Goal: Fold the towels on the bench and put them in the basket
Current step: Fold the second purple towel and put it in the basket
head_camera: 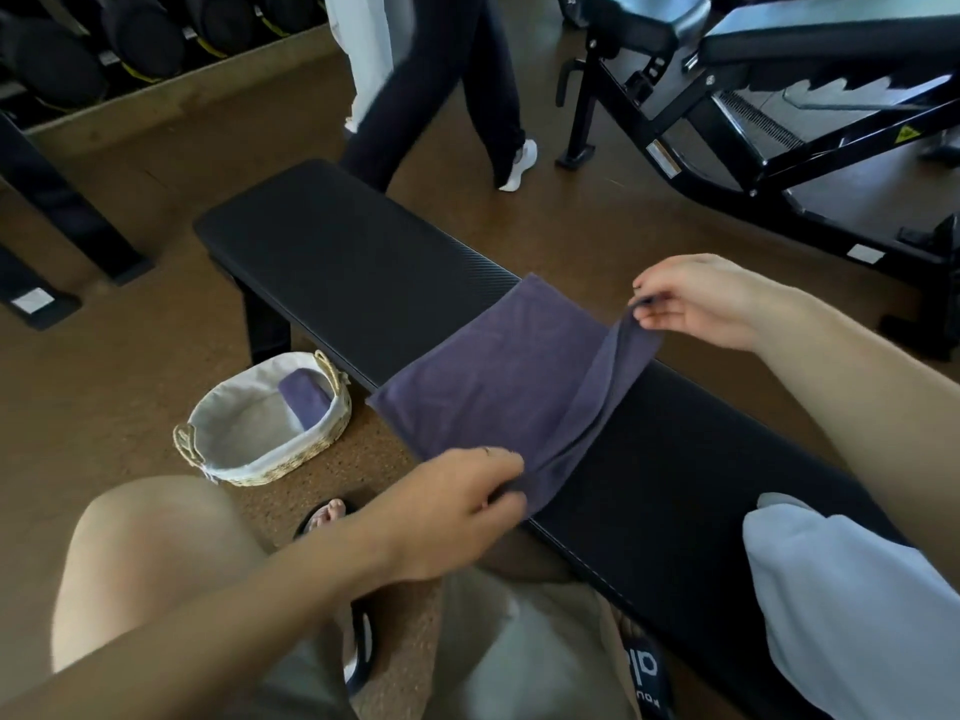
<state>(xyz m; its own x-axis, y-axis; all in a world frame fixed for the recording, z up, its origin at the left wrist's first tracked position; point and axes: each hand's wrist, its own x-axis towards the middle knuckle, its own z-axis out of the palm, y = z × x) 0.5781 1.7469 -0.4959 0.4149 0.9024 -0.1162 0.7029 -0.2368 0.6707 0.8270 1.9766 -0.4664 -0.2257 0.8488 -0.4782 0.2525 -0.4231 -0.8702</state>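
A purple towel (488,376) lies spread across the black bench (343,272). My left hand (457,506) pinches its near right corner at the bench's front edge. My right hand (701,298) pinches the far right corner and holds it lifted, so the towel's right edge rises off the bench in a fold. On the floor to the left stands a woven basket (317,449) with a light liner; a folded purple towel (306,397) rests inside against its right wall. A white towel (852,610) lies on the bench at the lower right.
Another person's legs (447,85) cross the floor beyond the bench. A black adjustable bench frame (753,122) stands at the back right. Dark bags (104,39) line a rack at the back left. My knees and a sandalled foot (327,511) are beside the basket.
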